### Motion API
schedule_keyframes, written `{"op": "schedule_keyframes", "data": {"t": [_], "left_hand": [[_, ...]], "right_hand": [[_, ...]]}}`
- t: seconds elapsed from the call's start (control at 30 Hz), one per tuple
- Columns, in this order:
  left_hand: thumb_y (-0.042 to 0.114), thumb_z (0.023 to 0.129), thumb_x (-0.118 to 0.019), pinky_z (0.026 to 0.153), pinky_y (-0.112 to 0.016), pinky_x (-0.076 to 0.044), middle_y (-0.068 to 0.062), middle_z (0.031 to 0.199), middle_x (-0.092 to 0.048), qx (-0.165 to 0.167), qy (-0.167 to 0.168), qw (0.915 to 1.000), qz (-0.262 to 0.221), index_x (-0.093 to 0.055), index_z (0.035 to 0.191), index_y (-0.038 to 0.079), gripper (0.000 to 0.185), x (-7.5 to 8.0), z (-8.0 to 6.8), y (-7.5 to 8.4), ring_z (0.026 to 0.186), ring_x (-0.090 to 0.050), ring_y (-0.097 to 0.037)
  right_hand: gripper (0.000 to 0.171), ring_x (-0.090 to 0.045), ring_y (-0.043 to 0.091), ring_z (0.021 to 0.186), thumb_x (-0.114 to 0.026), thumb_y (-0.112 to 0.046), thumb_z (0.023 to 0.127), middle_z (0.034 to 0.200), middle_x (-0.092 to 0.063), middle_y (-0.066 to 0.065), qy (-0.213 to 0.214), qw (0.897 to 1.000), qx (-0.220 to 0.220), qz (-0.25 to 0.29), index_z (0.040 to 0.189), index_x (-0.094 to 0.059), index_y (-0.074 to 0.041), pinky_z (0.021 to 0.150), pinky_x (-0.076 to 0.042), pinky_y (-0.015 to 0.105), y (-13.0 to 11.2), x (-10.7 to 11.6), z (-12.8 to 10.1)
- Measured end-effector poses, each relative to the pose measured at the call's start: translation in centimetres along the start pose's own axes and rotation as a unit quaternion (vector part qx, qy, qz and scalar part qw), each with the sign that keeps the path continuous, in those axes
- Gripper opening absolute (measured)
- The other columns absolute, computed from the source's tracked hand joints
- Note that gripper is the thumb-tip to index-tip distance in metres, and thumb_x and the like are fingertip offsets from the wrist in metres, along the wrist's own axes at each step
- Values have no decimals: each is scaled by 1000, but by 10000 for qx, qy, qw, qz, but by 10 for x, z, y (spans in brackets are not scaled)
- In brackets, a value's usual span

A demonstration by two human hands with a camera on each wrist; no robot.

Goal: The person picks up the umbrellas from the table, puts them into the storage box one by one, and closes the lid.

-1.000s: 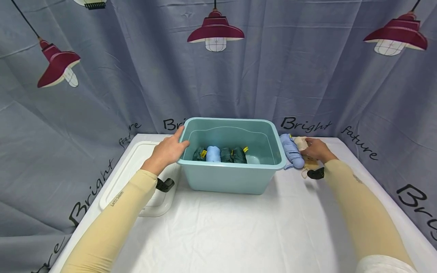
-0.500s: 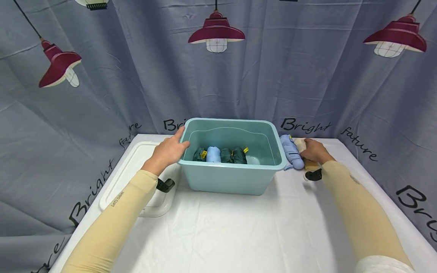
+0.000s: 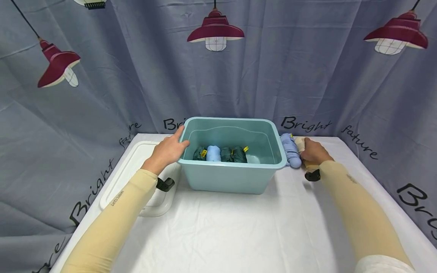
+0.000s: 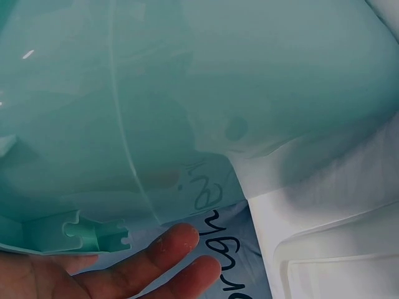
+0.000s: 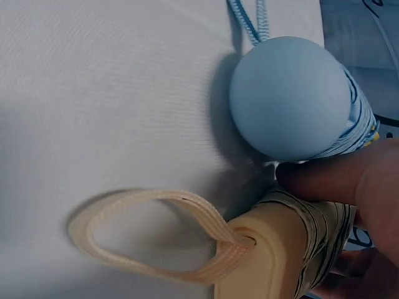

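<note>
In the head view, a teal plastic bin (image 3: pixel 225 176) stands at the middle of the table. My left hand (image 3: pixel 168 151) is at its left rim, thumb over the edge; the left wrist view shows fingers (image 4: pixel 177 243) outside, below the rim. At the right, my right hand (image 3: pixel 315 151) grips a beige folding umbrella (image 5: pixel 268 249), thumb on one side and fingers on the other. The umbrella's strap loop (image 5: pixel 137 196) lies on the cloth. Beside it is a light blue folding umbrella (image 3: pixel 291 149) with a rounded handle (image 5: pixel 290 96), close to my thumb.
Inside the bin sit one blue bundle (image 3: pixel 213 153) and three dark green bundles with yellow tags, such as one green bundle (image 3: pixel 239 155). A whitish lid (image 3: pixel 160 203) lies left of the bin, partly under my left arm. A grey curtain (image 3: pixel 290 76) hangs behind the table.
My right hand has drawn its fingers in around the beige umbrella and covers more of it. The blue umbrella has shifted slightly. My left hand and the bin stay put.
</note>
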State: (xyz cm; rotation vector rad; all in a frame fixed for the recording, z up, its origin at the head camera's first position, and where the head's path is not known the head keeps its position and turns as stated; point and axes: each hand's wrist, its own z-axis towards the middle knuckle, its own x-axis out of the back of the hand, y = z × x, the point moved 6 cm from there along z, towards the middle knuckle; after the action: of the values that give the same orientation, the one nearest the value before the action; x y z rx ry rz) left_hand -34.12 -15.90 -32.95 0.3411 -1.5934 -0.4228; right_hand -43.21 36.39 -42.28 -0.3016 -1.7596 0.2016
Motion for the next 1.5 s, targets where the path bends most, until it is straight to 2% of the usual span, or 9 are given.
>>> {"op": "schedule_keyframes", "data": {"t": [0.1, 0.27, 0.43, 0.67, 0.93, 1.23, 1.5], "left_hand": [[49, 98, -36, 82, -51, -47, -20, 153, -46, -18, 6, 10000, 6, -5, 164, 30, 75, 0, 0, 1, 110, -60, -36], [49, 98, -36, 85, -52, -46, -19, 155, -44, -22, -20, 10000, 12, -4, 164, 31, 76, -1, 0, 1, 114, -59, -36], [49, 98, -36, 86, -53, -47, -19, 155, -44, -26, -19, 10000, 20, -4, 164, 30, 76, 0, 0, 1, 115, -59, -36], [49, 98, -36, 89, -55, -46, -20, 156, -43, -32, -26, 10000, 45, -4, 164, 29, 77, 0, 0, 2, 120, -58, -38], [48, 98, -38, 91, -57, -46, -21, 154, -43, -46, 25, 10000, 42, -6, 164, 28, 76, 1, -1, 1, 121, -58, -39], [48, 98, -37, 91, -57, -46, -22, 152, -47, -78, 49, 10000, 27, -5, 164, 29, 76, 1, 0, 2, 118, -59, -39], [48, 98, -37, 90, -56, -46, -21, 152, -46, -55, 9, 10000, 11, -4, 164, 30, 76, 0, 0, 0, 118, -59, -38]], "right_hand": [[68, -53, 45, 99, -58, -13, 88, 121, -49, 37, 87, 10000, 5, 28, 142, -27, 13, 88, -45, 59, 1, 2, -1], [76, -52, 46, 104, -59, -16, 90, 127, -45, 38, 69, 9998, 30, 176, 148, -21, 15, 92, -45, 59, 5, 3, -2], [82, -52, 46, 103, -63, -18, 88, 128, -45, 39, 134, 9995, 185, 218, 149, -20, 17, 90, -45, 56, 8, 6, -1], [85, -54, 47, 104, -66, -22, 89, 128, -45, 38, 42, 9987, -19, 516, 150, -20, 15, 89, -48, 57, 10, 14, -8], [89, -55, 47, 105, -66, -20, 91, 131, -44, 39, 72, 9981, -10, 614, 152, -13, 16, 93, -48, 58, 5, 26, -21], [91, -60, 44, 96, -67, -20, 88, 123, -50, 40, 327, 9965, 470, 609, 152, -14, 18, 78, -54, 49, -7, 42, -30], [93, -58, 46, 103, -68, -24, 89, 130, -48, 39, 287, 9961, 443, 714, 155, -14, 13, 85, -51, 53, -22, 51, -39]]}}
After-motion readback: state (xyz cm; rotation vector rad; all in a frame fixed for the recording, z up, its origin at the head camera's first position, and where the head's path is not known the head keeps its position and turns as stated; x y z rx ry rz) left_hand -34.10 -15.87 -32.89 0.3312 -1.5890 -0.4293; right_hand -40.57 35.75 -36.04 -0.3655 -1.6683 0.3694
